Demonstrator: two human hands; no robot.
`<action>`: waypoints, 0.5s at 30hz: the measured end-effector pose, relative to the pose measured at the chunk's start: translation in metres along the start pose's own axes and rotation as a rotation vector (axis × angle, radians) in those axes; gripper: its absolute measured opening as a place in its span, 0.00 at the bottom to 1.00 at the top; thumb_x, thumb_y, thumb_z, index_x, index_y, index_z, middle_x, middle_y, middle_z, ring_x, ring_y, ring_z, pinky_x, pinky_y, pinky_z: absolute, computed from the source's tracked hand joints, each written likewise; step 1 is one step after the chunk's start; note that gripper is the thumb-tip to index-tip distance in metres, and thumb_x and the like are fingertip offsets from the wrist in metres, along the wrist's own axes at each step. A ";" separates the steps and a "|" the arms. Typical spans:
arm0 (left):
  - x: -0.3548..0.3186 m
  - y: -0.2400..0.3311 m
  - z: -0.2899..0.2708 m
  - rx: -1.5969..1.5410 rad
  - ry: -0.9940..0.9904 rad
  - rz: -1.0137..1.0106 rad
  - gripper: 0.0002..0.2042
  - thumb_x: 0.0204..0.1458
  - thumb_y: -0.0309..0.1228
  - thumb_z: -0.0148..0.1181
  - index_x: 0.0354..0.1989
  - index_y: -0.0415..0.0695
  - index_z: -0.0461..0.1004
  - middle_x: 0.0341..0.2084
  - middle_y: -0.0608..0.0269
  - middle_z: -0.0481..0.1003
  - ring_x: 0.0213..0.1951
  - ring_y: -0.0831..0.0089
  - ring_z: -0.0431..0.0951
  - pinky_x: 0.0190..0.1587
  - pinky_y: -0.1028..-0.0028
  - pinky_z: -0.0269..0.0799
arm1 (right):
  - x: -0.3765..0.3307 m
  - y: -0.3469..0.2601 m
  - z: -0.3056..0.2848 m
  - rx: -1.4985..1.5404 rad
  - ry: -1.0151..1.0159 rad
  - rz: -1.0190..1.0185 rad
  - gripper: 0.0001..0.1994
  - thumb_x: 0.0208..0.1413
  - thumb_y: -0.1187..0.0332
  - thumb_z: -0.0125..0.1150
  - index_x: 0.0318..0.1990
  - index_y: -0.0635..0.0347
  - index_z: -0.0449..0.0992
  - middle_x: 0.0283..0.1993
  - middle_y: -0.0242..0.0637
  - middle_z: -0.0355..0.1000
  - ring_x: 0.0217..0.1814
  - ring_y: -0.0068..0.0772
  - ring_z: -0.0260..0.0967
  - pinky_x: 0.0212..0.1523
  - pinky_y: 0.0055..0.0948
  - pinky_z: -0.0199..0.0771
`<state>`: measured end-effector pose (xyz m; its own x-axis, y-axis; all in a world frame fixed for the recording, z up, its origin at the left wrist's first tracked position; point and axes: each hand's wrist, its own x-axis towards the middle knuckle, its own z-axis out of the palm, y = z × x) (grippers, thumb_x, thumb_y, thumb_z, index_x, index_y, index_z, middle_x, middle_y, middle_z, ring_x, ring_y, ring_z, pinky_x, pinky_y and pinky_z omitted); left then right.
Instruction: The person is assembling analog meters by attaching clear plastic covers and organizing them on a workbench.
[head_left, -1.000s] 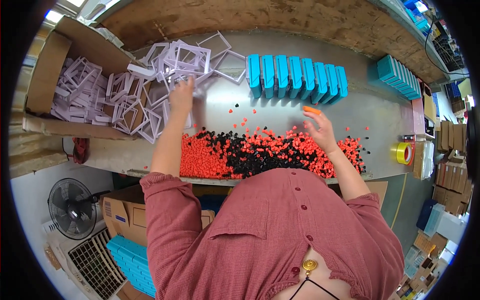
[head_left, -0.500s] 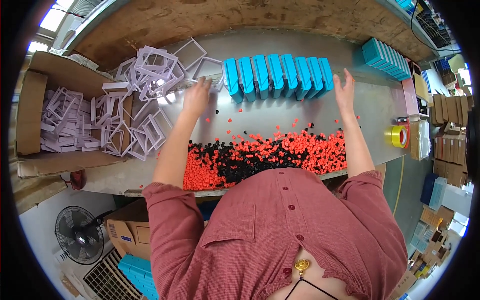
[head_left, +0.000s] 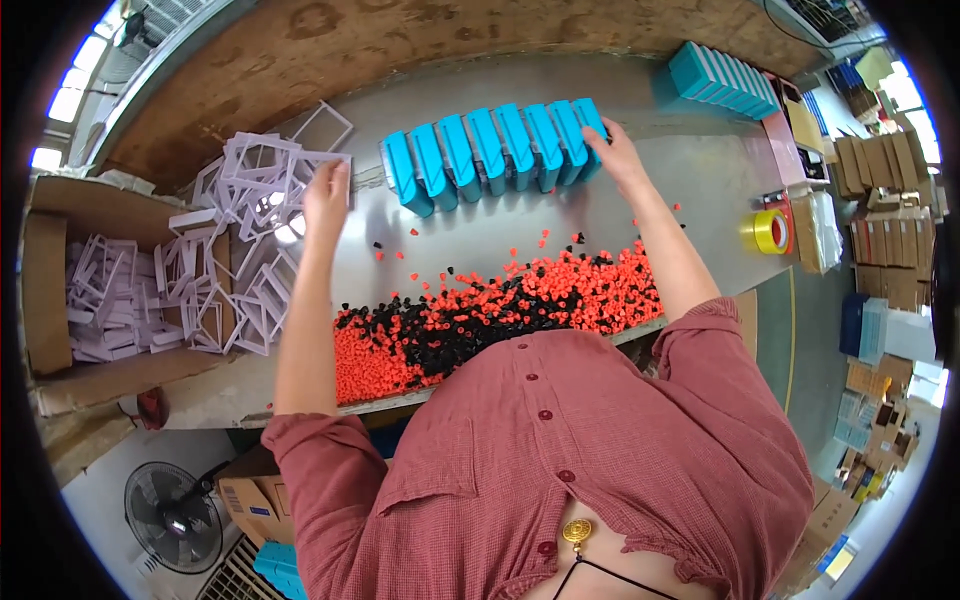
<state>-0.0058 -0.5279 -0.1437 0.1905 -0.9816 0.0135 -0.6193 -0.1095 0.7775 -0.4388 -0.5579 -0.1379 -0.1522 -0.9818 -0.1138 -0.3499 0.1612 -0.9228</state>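
Blue cases [head_left: 495, 150] at upper centre: right hand [head_left: 615, 155] clasps the row's end; left hand [head_left: 327, 195] pinches a white frame [head_left: 262, 165], fitting likely next.

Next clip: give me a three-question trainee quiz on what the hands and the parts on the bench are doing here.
1. Which hand rests on the end of the row of blue cases?
2. True or false: the left hand is at the pile of pale square frames.
3. Multiple choice: the heap of small caps along the near bench edge is A) all blue, B) orange and black, C) white.

Key
1. The right hand, at the row's right end.
2. True; its fingers touch a frame at the pile's edge.
3. B.
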 end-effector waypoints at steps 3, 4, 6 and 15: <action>-0.019 0.032 0.056 -0.332 -0.135 -0.122 0.30 0.50 0.41 0.57 0.58 0.38 0.57 0.47 0.47 0.70 0.48 0.63 0.71 0.49 0.70 0.66 | 0.004 0.014 0.000 -0.123 0.031 -0.067 0.31 0.44 0.54 0.64 0.52 0.66 0.66 0.45 0.46 0.71 0.49 0.37 0.68 0.50 0.31 0.66; -0.022 0.037 0.065 -0.384 -0.126 -0.135 0.34 0.47 0.41 0.60 0.60 0.39 0.54 0.48 0.46 0.69 0.49 0.62 0.71 0.49 0.69 0.65 | 0.005 0.012 0.004 -0.192 0.040 -0.111 0.32 0.40 0.55 0.66 0.51 0.66 0.66 0.43 0.46 0.72 0.47 0.38 0.69 0.48 0.32 0.67; -0.025 0.032 0.068 -0.329 -0.108 -0.087 0.37 0.44 0.40 0.62 0.61 0.39 0.53 0.49 0.45 0.68 0.49 0.62 0.71 0.49 0.69 0.66 | -0.003 0.014 0.004 -0.171 0.016 -0.100 0.32 0.38 0.55 0.67 0.50 0.66 0.67 0.43 0.47 0.71 0.48 0.41 0.69 0.49 0.33 0.67; -0.032 0.015 0.048 -0.299 -0.071 -0.124 0.39 0.38 0.35 0.64 0.61 0.38 0.53 0.49 0.47 0.68 0.47 0.63 0.72 0.48 0.70 0.66 | -0.013 0.019 0.019 -0.218 0.034 -0.087 0.35 0.39 0.53 0.67 0.53 0.66 0.64 0.49 0.50 0.65 0.52 0.45 0.65 0.51 0.36 0.64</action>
<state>-0.0578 -0.5053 -0.1626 0.1904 -0.9733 -0.1286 -0.3415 -0.1884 0.9208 -0.4261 -0.5438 -0.1613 -0.1426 -0.9896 -0.0215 -0.5534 0.0977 -0.8271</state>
